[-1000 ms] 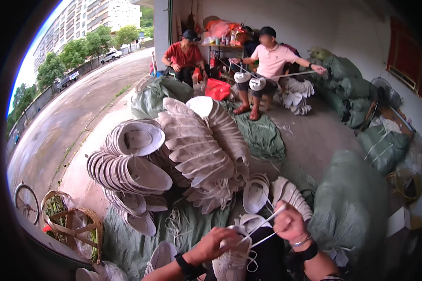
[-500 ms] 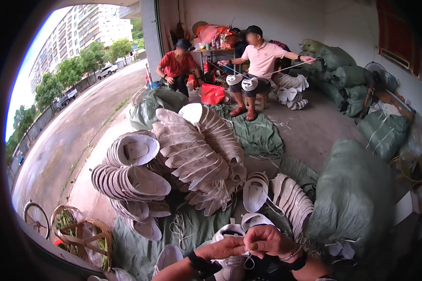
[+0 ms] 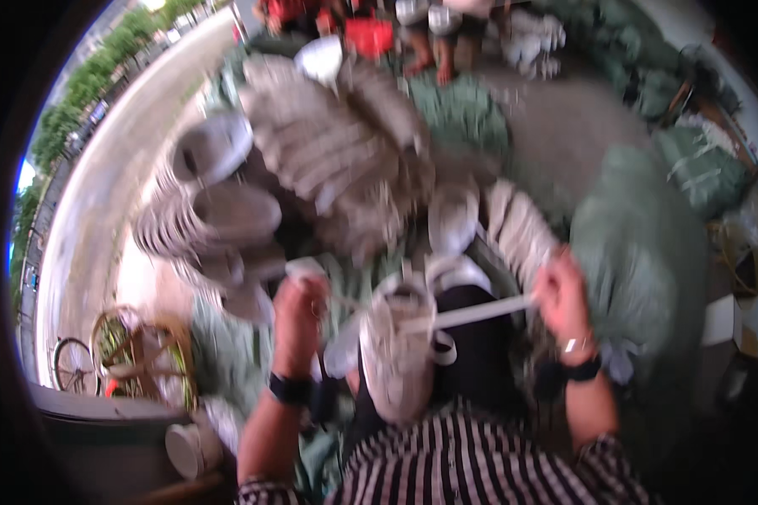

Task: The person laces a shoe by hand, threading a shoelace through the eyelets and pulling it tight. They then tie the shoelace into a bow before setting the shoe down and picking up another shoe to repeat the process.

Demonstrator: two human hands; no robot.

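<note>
A white shoe upper (image 3: 398, 358) lies on my lap, toe toward me, its outline smeared by motion. My right hand (image 3: 562, 295) is closed on a white shoelace (image 3: 488, 313), which runs taut from the eyelets out to the right. Left of the shoe, my left hand (image 3: 299, 316) is closed too, and a thin blurred stretch of lace leads from the shoe toward it. Just beyond, another white shoe upper (image 3: 459, 273) rests by my knees. Both hands stand well apart, on either side of the shoe.
Stacks of nested pale shoe uppers (image 3: 320, 143) fill the floor ahead, with another row (image 3: 514, 223) at right. A big green sack (image 3: 627, 236) stands to the right. A wicker basket (image 3: 147, 353) is at left. Two people sit beyond, partly cut off.
My hands, close together over the shoe before, have spread wide apart, drawing the lace out. The view has tilted down, bringing my lap and striped shirt into sight.
</note>
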